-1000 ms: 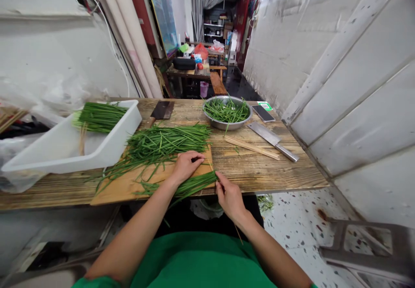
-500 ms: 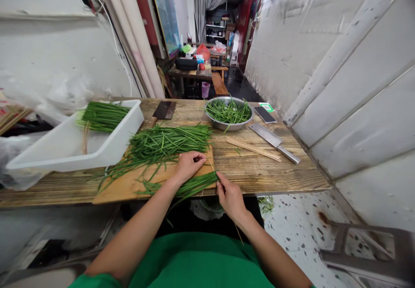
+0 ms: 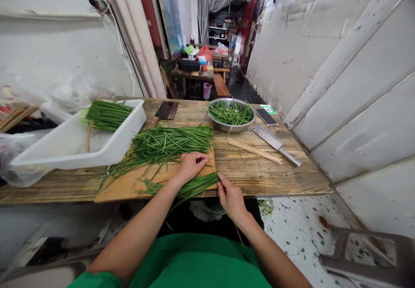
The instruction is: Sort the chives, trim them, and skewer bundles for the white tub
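A small bundle of green chives lies across the front edge of the wooden cutting board. My right hand is closed on the bundle's right end. A thin bamboo stick shows below that hand, and a thin length of it shows just above the bundle. My left hand is closed in a pinch above the bundle, near the stick's upper part; what it pinches is too small to make out. A larger heap of loose chives lies behind it on the board.
A white tray with more chives stands left. Behind the board lies a dark-bladed cleaver. To the right are a metal bowl of cut greens, bamboo skewers, a steel cleaver and a phone. A stool stands on the floor.
The view has shifted slightly. Both hands keep nearly the same pose at the chive bundle, with no clear movement of the things on the table.
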`<move>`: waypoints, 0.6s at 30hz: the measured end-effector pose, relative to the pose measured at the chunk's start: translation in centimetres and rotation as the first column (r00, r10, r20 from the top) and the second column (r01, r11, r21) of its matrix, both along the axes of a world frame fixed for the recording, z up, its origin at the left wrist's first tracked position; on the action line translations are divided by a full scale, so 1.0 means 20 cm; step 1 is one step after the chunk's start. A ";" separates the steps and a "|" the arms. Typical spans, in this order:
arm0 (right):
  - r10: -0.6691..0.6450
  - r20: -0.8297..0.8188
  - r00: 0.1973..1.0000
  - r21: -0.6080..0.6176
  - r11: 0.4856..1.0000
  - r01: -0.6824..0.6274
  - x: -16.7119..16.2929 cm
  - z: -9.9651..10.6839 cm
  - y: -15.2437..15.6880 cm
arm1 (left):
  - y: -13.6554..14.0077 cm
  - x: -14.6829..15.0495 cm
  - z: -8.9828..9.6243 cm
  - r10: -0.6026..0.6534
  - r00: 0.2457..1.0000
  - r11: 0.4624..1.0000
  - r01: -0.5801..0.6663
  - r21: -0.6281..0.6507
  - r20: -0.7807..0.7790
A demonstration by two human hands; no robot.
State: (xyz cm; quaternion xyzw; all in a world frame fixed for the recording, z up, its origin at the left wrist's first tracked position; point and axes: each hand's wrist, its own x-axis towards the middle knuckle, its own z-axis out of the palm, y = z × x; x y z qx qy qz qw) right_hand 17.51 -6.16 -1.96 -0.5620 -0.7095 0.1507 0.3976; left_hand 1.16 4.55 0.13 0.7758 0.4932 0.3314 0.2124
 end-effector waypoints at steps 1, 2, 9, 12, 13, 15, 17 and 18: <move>-0.001 0.002 1.000 -0.002 1.000 0.001 0.00 0.00 0.00 | 0.00 0.00 0.00 -0.001 1.000 1.000 0.001 0.003 0.003; -0.003 0.004 1.000 -0.003 1.000 0.003 0.00 0.00 0.00 | 0.00 0.00 0.00 -0.001 1.000 1.000 0.001 0.004 0.007; 0.006 0.005 1.000 0.013 1.000 -0.006 0.00 0.01 0.00 | 0.00 0.01 -0.01 0.021 0.999 1.000 -0.021 0.008 0.026; 0.007 0.002 1.000 0.015 1.000 -0.007 0.00 0.01 0.00 | 0.00 0.01 -0.01 0.016 0.999 1.000 -0.016 0.015 0.031; 0.010 0.001 1.000 0.011 1.000 -0.010 0.00 0.01 0.00 | 0.00 0.01 -0.01 0.010 0.999 1.000 -0.011 0.018 0.030; 0.015 -0.002 1.000 0.006 1.000 -0.015 0.00 0.00 0.00 | 0.00 0.01 -0.01 0.001 1.000 1.000 -0.001 0.022 0.028; 0.015 -0.004 1.000 0.006 1.000 -0.015 0.00 0.00 0.00 | 0.00 0.01 -0.01 0.000 1.000 1.000 -0.001 0.021 0.027; 0.012 -0.006 1.000 0.006 1.000 -0.012 0.00 0.00 0.00 | 0.00 0.01 -0.01 0.003 1.000 1.000 -0.004 0.019 0.027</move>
